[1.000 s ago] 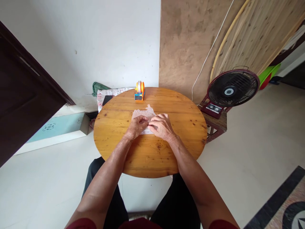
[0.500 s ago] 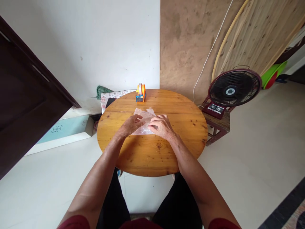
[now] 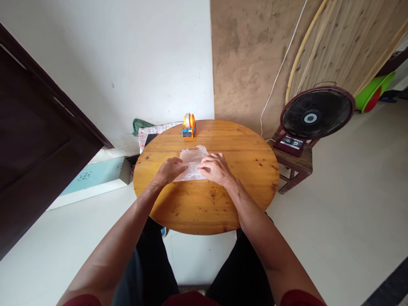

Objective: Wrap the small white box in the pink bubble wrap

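A sheet of clear bubble wrap lies on the round wooden table between my hands, with a ragged flap standing up at its far right corner. My left hand is at the wrap's left side, its fingers and thumb closed on the edge. My right hand bends over the right side, fingertips and thumb pinched together on the plastic. Whether anything is wrapped inside cannot be made out. Beyond the wrap, near the table's far edge, stands an orange and blue tape dispenser with a roll on it.
To the right, a dark red fan rests on a wooden stool. A white cable hangs along the wall. Behind the table's left edge lie a printed sack and a green bag. A pale blue box is on the floor.
My left hand has shifted left, from over the wrap with fingers apart to its left edge, and has closed. My right hand stays nearly in place. The view has tilted slightly.
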The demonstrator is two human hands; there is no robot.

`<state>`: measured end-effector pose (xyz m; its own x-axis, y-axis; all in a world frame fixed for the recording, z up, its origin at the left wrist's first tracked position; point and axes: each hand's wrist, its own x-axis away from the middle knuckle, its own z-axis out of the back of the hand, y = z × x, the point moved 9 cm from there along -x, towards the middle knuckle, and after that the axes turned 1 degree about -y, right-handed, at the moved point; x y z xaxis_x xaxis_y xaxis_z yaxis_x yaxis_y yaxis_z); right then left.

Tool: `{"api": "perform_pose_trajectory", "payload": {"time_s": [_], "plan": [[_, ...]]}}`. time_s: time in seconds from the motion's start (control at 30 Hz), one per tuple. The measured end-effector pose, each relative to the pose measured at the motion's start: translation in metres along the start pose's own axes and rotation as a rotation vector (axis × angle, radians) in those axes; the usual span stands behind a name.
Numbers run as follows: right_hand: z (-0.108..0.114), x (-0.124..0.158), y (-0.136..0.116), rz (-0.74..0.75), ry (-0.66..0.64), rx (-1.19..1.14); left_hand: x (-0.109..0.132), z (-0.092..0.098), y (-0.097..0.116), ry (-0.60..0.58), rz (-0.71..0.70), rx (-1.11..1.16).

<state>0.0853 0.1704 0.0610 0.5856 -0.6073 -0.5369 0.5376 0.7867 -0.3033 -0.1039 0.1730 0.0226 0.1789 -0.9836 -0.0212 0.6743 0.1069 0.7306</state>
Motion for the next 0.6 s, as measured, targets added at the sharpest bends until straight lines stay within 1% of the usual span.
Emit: {"api": "perform_pose_trajectory", "payload": {"time_s": [0.07,0.1,0.2,0.27,0.37,0.47,0.53,0.6], "plan": [[-0.001,0.000,0.000,-0.006,-0.004,0.002,0.005,0.010,-0.004,0.044,0.045,-0.010],[-0.001,0.000,0.000,-0.009,-0.006,0.004,0.008,0.011,-0.007,0.024,0.093,0.019],[-0.001,0.000,0.000,-0.013,0.000,0.007,0.017,0.001,-0.014,-0.107,0.269,0.144],[-0.001,0.000,0.000,-0.011,0.000,0.005,0.022,-0.006,-0.012,-0.148,0.337,0.189],[-0.002,0.000,0.000,-0.003,-0.004,0.002,0.023,-0.009,-0.009,-0.107,0.382,0.206],[-0.001,0.000,0.001,-0.006,0.000,0.005,0.023,-0.007,-0.013,-0.048,0.420,0.231],[-0.001,0.001,0.001,-0.010,-0.003,0.009,0.025,-0.008,-0.018,-0.056,0.462,0.278],[-0.002,0.001,0.001,-0.007,-0.005,0.011,0.028,-0.012,-0.022,-0.094,0.519,0.340]]}}
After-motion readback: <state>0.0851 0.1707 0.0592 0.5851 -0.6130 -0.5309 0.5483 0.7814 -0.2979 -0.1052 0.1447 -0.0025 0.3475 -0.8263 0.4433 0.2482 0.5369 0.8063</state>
